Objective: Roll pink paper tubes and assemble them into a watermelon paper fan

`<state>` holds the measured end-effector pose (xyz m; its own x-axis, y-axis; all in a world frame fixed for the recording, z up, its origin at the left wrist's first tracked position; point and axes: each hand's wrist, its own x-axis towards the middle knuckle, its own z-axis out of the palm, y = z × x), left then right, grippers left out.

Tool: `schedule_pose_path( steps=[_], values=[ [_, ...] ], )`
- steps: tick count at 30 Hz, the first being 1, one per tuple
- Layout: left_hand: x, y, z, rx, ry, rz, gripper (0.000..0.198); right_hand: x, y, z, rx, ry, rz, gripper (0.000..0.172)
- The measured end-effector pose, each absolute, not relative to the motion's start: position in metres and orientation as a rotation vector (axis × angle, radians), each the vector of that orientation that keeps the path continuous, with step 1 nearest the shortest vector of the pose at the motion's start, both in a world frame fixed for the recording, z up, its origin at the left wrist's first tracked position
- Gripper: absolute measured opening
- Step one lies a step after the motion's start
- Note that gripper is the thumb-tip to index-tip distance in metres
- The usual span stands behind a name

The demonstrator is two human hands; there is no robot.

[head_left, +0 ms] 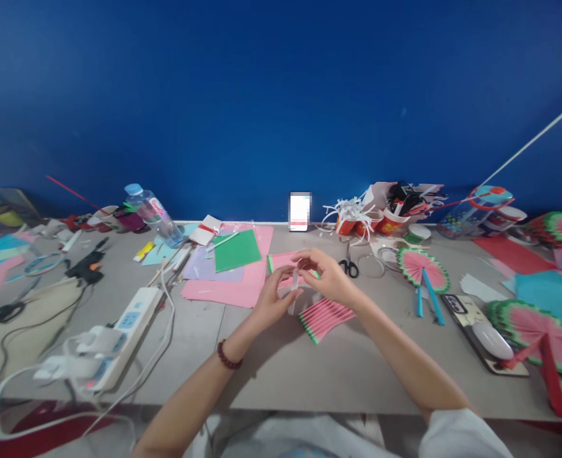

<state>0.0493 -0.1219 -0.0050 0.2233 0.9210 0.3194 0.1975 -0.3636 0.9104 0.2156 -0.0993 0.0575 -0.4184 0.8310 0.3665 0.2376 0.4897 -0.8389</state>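
Over the middle of the table, my left hand (276, 298) and my right hand (326, 273) meet. Their fingers pinch a narrow whitish strip (295, 278), part of it hidden by the fingertips; its material cannot be made out. Just below my right hand lies a pleated pink paper (323, 318) with green ends. Behind the hands is another pink piece with green edging (281, 261), partly covered by them. A bead bracelet (228, 356) circles my left wrist.
Left are pink sheets (205, 292), a green sheet (238, 250), a power strip (131, 331) with cables, a glue gun (90, 264) and a bottle (154, 213). Behind stands a lit phone (299, 213). Right are black scissors (350, 267), paper fans (424, 270) and a mouse (492, 340).
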Motion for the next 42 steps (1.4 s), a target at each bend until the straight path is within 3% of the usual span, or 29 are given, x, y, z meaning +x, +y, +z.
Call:
schedule_pose_path(
  steps=[11, 23, 29, 35, 42],
  values=[
    [0.046, -0.125, -0.01, 2.155, 1.159, 1.28, 0.044, 0.216, -0.101, 0.054, -0.889, -1.928, 0.919, 0.034],
    [0.049, -0.128, -0.007, 2.037, 1.063, 1.371, 0.037, 0.216, -0.102, 0.051, -0.926, -1.864, 0.964, 0.034],
    [0.047, -0.126, -0.01, 2.029, 0.997, 1.38, 0.047, 0.22, -0.103, 0.051, -0.943, -2.027, 0.655, 0.042],
    [0.041, -0.124, -0.004, 2.064, 0.925, 1.276, 0.057, 0.261, -0.08, 0.03, -1.634, -2.029, 0.136, 0.022],
    [0.031, -0.122, 0.001, 2.105, 0.922, 0.965, 0.068, 0.31, -0.067, -0.003, -2.258, -2.087, 0.086, 0.032]
  ],
)
